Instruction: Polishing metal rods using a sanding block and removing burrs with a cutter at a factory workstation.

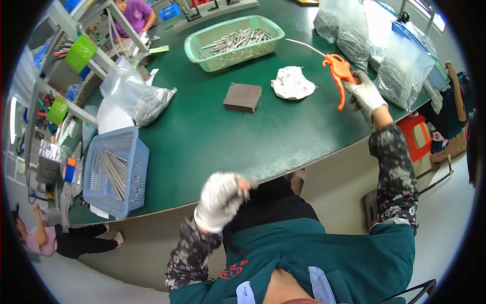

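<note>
My right hand, in a white glove with bare fingertips, is closed at the rear of an orange air blow gun. The gun's thin nozzle points toward the far left over the green table. Near the table's front edge is my left hand, gloved in white and smeared by motion; its fingers look bent, but what they hold, if anything, cannot be made out. Between the hands lie a brown rectangular block and a crumpled white cloth.
A green basket of short metal pins stands at the back. Long rods fill a blue basket at left, beside a plastic bag of metal parts. More bags crowd the right side. An orange stool stands beyond. Other people are nearby.
</note>
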Demonstrator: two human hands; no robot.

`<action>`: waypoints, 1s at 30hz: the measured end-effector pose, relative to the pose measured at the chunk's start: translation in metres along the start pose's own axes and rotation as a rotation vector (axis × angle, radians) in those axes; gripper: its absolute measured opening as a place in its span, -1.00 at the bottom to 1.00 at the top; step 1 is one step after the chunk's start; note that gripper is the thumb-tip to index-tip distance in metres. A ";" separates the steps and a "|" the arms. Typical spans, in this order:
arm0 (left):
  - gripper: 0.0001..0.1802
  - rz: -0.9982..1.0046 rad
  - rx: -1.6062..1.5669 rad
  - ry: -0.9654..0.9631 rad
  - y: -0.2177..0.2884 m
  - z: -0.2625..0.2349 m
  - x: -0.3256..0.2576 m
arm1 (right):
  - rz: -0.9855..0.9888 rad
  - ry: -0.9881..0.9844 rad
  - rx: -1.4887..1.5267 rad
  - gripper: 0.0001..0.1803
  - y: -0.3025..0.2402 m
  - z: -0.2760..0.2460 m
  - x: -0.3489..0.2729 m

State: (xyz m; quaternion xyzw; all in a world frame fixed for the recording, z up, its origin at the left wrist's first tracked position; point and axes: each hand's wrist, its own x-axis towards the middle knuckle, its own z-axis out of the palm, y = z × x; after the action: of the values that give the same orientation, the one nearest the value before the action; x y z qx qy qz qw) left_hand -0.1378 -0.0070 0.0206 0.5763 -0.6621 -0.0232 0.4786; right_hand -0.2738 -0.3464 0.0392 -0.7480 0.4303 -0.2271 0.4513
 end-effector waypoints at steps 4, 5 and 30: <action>-0.72 -0.437 -0.196 0.288 -0.050 -0.014 0.016 | -0.277 0.157 -0.612 -0.65 0.041 0.009 0.072; -0.73 -0.433 -0.242 0.352 -0.067 -0.017 0.015 | -0.294 0.182 -0.675 -0.69 0.042 0.015 0.073; -0.74 -0.652 -0.384 0.410 -0.107 -0.029 -0.005 | -0.544 -0.659 0.413 -0.80 -0.057 0.235 -0.063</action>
State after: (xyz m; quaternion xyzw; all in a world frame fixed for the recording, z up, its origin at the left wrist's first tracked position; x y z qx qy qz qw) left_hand -0.0398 -0.0240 -0.0292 0.6486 -0.3203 -0.1811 0.6663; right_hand -0.1106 -0.1675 -0.0227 -0.7603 -0.0015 -0.1683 0.6274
